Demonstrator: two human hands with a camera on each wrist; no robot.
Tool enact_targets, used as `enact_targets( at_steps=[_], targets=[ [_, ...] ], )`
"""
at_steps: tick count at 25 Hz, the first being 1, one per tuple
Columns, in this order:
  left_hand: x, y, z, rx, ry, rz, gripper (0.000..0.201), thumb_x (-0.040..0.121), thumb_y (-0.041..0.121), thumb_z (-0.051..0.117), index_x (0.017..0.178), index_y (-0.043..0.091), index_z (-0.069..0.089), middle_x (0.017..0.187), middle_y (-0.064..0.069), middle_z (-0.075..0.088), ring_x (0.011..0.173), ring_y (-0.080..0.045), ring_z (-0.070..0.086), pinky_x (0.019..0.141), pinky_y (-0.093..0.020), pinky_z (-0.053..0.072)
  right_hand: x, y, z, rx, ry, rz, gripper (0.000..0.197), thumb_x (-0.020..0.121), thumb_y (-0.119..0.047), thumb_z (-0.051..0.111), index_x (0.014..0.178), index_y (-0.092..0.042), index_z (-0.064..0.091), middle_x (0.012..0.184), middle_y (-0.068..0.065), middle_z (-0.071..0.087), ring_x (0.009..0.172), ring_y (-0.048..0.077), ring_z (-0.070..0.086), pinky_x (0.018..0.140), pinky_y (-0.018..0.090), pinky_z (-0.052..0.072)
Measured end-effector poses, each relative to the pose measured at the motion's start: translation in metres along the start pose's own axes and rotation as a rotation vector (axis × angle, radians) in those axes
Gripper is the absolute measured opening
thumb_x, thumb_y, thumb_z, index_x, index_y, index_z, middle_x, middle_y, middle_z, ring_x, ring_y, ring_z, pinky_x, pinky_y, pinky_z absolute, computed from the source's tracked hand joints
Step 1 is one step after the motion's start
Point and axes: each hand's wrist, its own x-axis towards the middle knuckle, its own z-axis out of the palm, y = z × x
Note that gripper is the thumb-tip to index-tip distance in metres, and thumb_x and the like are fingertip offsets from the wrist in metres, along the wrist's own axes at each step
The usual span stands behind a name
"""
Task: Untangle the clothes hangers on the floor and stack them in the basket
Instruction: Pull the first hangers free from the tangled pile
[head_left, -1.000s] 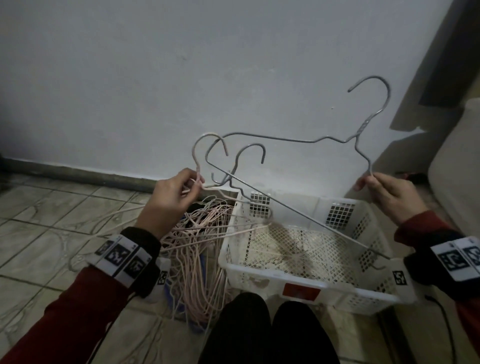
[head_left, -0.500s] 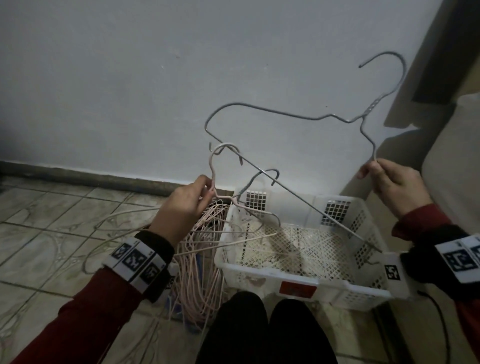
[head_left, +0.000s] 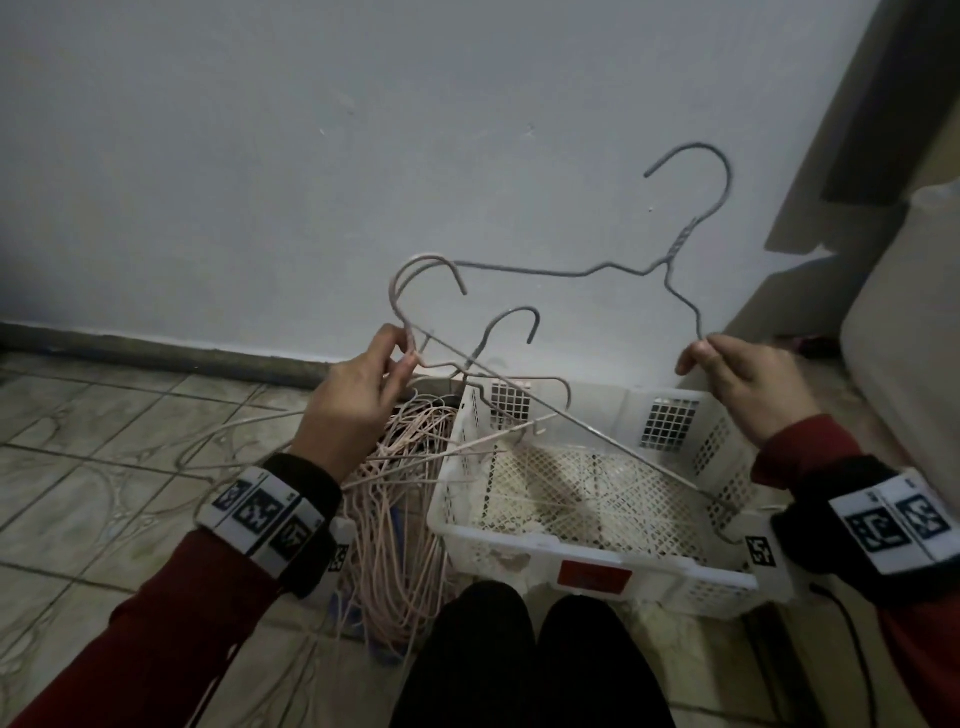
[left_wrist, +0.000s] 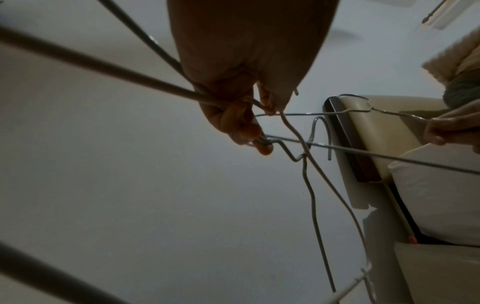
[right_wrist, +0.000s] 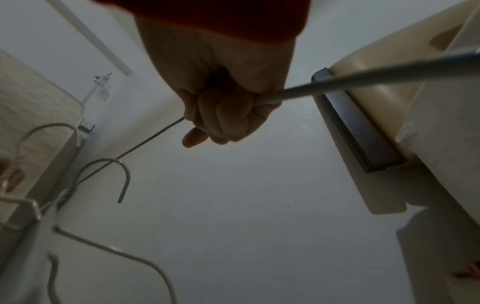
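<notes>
Overhead, both hands (head_left: 358, 400) hold thin grey wire hangers (head_left: 566, 270), hooks interlocked.

Open basket (head_left: 587, 558) interior, hanger wire (head_left: 571, 415) slanting across its mouth

Tiled floor (head_left: 93, 467), white basket (head_left: 571, 545) beside tangled pink hangers (head_left: 395, 545)

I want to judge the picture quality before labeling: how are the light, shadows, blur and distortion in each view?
Head view: dim, even light; a dark shadow on the wall at upper right; the grey hanger stays sharp; wide-angle bending at the edges. Left wrist view: the left hand is dark against the pale wall; near wires blurred thick. Right wrist view: soft and noisy; the right hand is shaded.
</notes>
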Motion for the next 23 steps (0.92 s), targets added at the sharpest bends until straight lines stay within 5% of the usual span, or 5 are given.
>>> enact_targets(
  at_steps=[5,10,14,20,23],
  targets=[
    [-0.003,-0.004,0.006,-0.018,-0.057,-0.003,0.007,0.096,0.028,0.043,0.098,0.022,0.045,0.079,0.003,0.068,0.065,-0.008,0.064,0.056,-0.018,0.043,0.011,-0.007,-0.012,0.036,0.145,-0.003,0.036,0.086,-0.034,0.034,0.076,-0.014,0.062,0.053,0.012,0.045,0.054,0.014,0.043,0.056,0.005,0.034],
    [0.005,-0.020,0.004,-0.118,-0.082,-0.171,0.012,0.088,0.021,0.059,0.093,0.020,0.048,0.067,0.013,0.060,0.057,0.012,0.057,0.054,-0.002,0.038,0.015,0.003,-0.029,0.116,0.305,-0.063,0.023,0.087,-0.047,0.040,0.077,-0.031,0.054,0.056,-0.009,0.058,0.050,-0.008,0.049,0.053,0.006,0.035],
    [0.019,-0.033,-0.006,-0.163,-0.169,-0.352,0.004,0.086,0.018,0.061,0.083,0.020,0.061,0.065,0.012,0.056,0.059,0.003,0.048,0.066,-0.020,0.040,0.002,0.010,-0.041,0.208,0.361,-0.065,0.018,0.077,-0.068,0.046,0.081,-0.050,0.049,0.065,-0.032,0.059,0.061,-0.013,0.056,0.060,0.008,0.046],
    [0.037,-0.041,-0.044,0.063,-0.268,-0.243,0.023,0.092,0.023,0.052,0.091,0.006,0.068,0.072,-0.002,0.060,0.072,-0.015,0.053,0.064,-0.026,0.037,-0.015,0.044,-0.052,0.255,0.461,-0.003,0.026,0.082,-0.058,0.054,0.091,-0.035,0.060,0.082,0.002,0.068,0.077,0.036,0.065,0.070,0.053,0.053],
    [0.042,-0.039,-0.059,0.118,-0.281,-0.237,0.025,0.093,0.025,0.049,0.090,0.007,0.066,0.078,-0.005,0.063,0.072,-0.019,0.054,0.063,-0.027,0.038,-0.021,0.047,-0.055,0.353,0.413,0.033,0.024,0.080,-0.062,0.053,0.087,-0.040,0.058,0.078,-0.020,0.066,0.069,0.004,0.063,0.064,0.027,0.053]
  ],
)
